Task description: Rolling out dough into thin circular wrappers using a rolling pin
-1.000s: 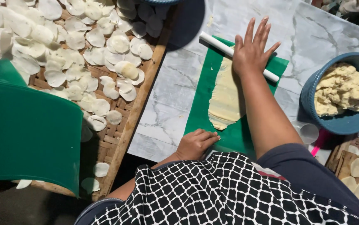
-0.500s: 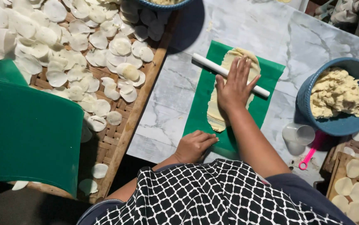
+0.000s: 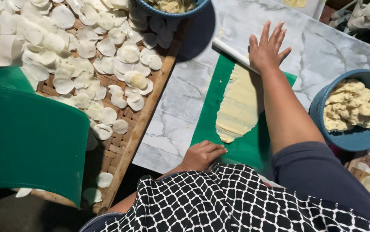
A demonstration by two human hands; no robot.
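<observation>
Spanning the frame: marble surface (image 3: 322, 47), woven tray (image 3: 127, 129) of pale discs on its left. Green mat (image 3: 245, 148) on the marble carries a long sheet of dough (image 3: 238, 105). Blue bowl (image 3: 359, 139) of dough lumps sits just right of the mat. White rolling pin (image 3: 230, 52) lies at the sheet's far end (partly hidden). Right hand (image 3: 266, 51) flat on it, fingers spread; left hand (image 3: 202, 155) curled, apparently pinning the mat's near edge. Risk: uneven palm pressure could tear the thin sheet, or the mat could slip.
</observation>
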